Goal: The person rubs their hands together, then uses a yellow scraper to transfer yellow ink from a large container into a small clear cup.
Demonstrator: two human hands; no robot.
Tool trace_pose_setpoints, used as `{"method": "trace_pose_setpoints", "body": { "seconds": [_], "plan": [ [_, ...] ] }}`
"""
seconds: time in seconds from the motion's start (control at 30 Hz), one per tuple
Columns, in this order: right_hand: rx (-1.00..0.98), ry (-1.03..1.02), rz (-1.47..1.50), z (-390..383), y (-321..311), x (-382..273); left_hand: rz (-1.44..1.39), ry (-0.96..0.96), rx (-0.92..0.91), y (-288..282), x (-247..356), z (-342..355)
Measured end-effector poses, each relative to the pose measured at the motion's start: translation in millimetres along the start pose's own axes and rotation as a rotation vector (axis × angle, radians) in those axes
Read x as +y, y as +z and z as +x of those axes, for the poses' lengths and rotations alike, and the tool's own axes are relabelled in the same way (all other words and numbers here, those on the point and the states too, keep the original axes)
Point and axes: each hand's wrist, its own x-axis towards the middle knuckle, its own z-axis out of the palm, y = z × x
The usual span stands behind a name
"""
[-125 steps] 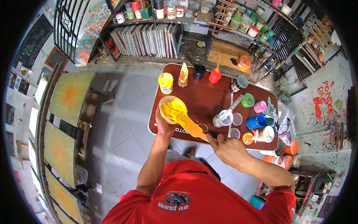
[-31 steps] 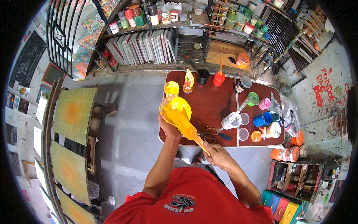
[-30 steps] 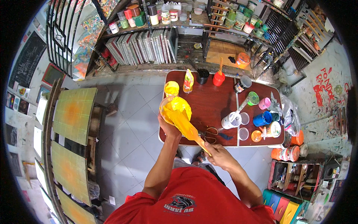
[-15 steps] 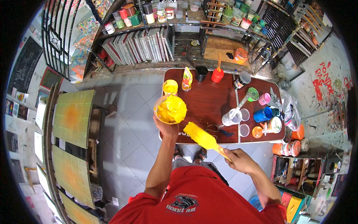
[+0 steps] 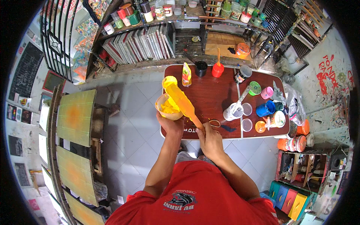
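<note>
My left hand (image 5: 170, 124) is closed around the underside of a tub of thick yellow paint (image 5: 175, 116), which it holds tilted in the air by the table's left edge. My right hand (image 5: 210, 141) grips the handle of a wide spatula (image 5: 183, 102) whose blade is coated in yellow. That blade lies across the tub's right side and hides part of its mouth. Just beyond, a second yellow-smeared container (image 5: 170, 80) stands at the table corner, partly covered by the blade's far end. A yellow pouch (image 5: 186, 75) stands to its right.
On the brown table (image 5: 213, 97) are a black pot (image 5: 201, 69), a red pot (image 5: 217, 70), a white tub (image 5: 233, 111) with a stick, scissors (image 5: 215, 123) and a blue jar (image 5: 265, 108). Printed yellow-green panels (image 5: 75, 116) lie on the left rack. Screen frames (image 5: 138, 45) stand behind.
The spatula has swung left and up, from beside the table's front edge to across the tub. The tub has tipped in my left hand, and my right hand has come closer to it.
</note>
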Motion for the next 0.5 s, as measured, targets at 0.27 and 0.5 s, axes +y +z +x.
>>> {"method": "trace_pose_setpoints", "body": {
  "seconds": [0.27, 0.5],
  "plan": [
    [0.002, 0.091, 0.098, -32.4, 16.8, 26.1, 0.027, -0.015, -0.022, -3.1, 7.2, -3.7],
    [-0.064, 0.097, 0.022, -14.5, 27.9, -1.2, 0.145, 0.141, -0.081, 3.0, -2.6, -12.1]
  ]
}}
